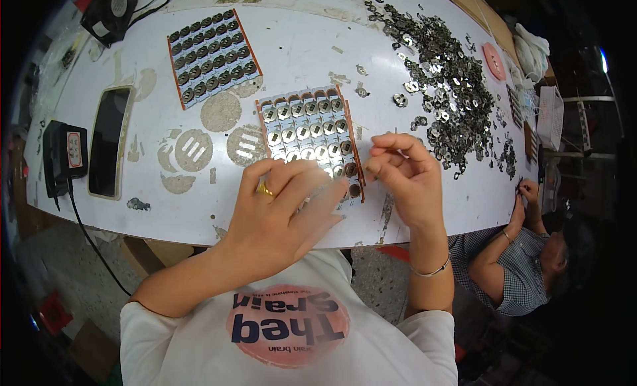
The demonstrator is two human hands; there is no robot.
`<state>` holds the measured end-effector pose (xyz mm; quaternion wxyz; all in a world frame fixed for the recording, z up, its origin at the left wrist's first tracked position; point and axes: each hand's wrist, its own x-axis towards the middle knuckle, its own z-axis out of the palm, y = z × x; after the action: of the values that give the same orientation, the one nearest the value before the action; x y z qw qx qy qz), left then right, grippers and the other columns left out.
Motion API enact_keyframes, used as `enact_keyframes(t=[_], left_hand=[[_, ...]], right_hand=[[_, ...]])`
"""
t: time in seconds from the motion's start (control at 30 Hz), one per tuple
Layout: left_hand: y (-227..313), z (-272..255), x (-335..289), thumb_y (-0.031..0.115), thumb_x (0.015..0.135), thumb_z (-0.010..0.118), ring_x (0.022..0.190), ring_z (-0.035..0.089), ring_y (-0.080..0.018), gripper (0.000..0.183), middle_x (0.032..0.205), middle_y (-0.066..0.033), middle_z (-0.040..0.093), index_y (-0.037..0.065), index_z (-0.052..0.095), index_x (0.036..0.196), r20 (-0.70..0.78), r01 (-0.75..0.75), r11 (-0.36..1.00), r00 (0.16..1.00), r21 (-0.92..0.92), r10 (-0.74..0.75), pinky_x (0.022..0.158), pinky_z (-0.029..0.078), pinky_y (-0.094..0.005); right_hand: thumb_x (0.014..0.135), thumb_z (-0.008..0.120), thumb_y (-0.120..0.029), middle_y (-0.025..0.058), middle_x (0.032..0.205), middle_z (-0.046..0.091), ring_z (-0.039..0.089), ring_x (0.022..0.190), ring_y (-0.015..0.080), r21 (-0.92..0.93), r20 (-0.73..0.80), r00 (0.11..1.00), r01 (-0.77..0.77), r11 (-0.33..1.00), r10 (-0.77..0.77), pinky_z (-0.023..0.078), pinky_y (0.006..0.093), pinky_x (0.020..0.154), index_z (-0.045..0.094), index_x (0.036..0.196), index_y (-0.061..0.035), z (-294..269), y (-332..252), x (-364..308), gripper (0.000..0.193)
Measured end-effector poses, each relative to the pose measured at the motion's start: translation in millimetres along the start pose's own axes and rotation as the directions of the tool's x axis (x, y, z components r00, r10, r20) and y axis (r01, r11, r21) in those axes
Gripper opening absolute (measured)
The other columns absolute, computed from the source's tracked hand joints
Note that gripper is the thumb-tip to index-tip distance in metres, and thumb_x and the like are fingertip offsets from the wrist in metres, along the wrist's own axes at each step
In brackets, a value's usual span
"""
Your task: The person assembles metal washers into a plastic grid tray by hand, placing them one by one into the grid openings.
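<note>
Orange-edged tray (298, 120) at frame centre lay under the flat, open left hand (282, 217), while the right hand (405, 177) pinched something, perhaps a metal piece.

This is a small assembly workshop. A worn white table (298, 41) with scuffed, stained paint carries a large loose heap of small stamped metal parts (444, 87) and two orange-edged trays (212, 57) filled with rows of round components. A black power adapter (65, 157) and a small black fan (109, 11) sit at its left end. A second person (524, 266) works at the far right corner above a bare concrete floor (73, 280).
</note>
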<state>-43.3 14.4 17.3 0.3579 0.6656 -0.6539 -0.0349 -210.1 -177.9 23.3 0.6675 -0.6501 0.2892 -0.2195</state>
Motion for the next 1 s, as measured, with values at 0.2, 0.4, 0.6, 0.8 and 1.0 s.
enact_keyframes(t=[0.2, 0.4, 0.6, 0.8, 1.0], left_hand=[[-10.3, 17.1, 16.8, 0.022, 0.079, 0.089, 0.092, 0.058, -0.021, 0.029, 0.095, 0.0017, 0.063, 0.014, 0.073, 0.102, -0.237, -0.066, 0.997, 0.97, -0.034, 0.056, 0.088, 0.043, -0.042], [-8.7, 20.9, 8.9, 0.015, 0.086, 0.085, 0.083, 0.064, -0.0226, 0.021, 0.09, -0.0017, 0.069, 0.012, 0.069, 0.1, -0.166, -0.005, 0.99, 0.986, -0.141, -0.018, 0.084, 0.043, -0.0396], [-8.0, 23.7, 5.6, 0.012, 0.085, 0.084, 0.112, 0.066, -0.0273, 0.027, 0.116, -0.0071, 0.069, 0.012, 0.072, 0.109, -0.074, -0.007, 0.987, 0.997, -0.164, -0.005, 0.097, 0.047, -0.0456], [-13.5, 26.0, -7.4, 0.011, 0.084, 0.08, 0.14, 0.056, -0.0297, 0.039, 0.142, -0.0092, 0.062, 0.016, 0.075, 0.122, 0.081, -0.08, 0.997, 0.994, 0.0, 0.08, 0.116, 0.044, -0.05], [-13.4, 26.9, -9.5, 0.009, 0.084, 0.078, 0.142, 0.056, -0.0298, 0.039, 0.144, -0.0097, 0.063, 0.017, 0.076, 0.123, 0.087, -0.101, 0.994, 0.991, 0.029, 0.098, 0.119, 0.041, -0.0511]], right_hand=[[0.097, 0.065, 0.01, 0.0062, 0.116, 0.068, 0.069, 0.099, 0.0118, -0.024, 0.121, 0.99, 0.071, 0.997, -0.067, 0.058, 0.026, 0.085, 0.073, 0.12, 0.0022, 34.1, -6.4, -19.9, 0.025], [0.097, 0.065, 0.011, 0.0113, 0.118, 0.071, 0.071, 0.1, 0.0153, -0.061, 0.178, 0.979, 0.108, 0.992, -0.096, 0.06, 0.0281, 0.087, 0.075, 0.12, 0.0042, 31.5, -9.0, -32.2, 0.026], [0.099, 0.072, 0.002, 0.0069, 0.106, 0.077, 0.071, 0.085, 0.0105, -0.056, 0.057, 0.973, -0.219, 0.974, 0.222, 0.059, 0.0247, 0.076, 0.076, 0.114, 0.0036, -5.7, -10.6, -22.6, 0.016], [0.098, 0.072, -0.002, 0.0019, 0.098, 0.074, 0.063, 0.079, 0.0063, -0.392, 0.149, 0.962, -0.153, 0.907, 0.227, 0.054, 0.0245, 0.07, 0.076, 0.113, -0.0029, -11.7, -1.7, -22.7, 0.015], [0.097, 0.074, -0.004, 0.0018, 0.09, 0.068, 0.06, 0.076, 0.0086, -0.539, 0.194, 0.978, 0.041, 0.841, 0.077, 0.051, 0.0265, 0.068, 0.075, 0.11, -0.0038, -2.3, -4.7, -18.9, 0.014]])
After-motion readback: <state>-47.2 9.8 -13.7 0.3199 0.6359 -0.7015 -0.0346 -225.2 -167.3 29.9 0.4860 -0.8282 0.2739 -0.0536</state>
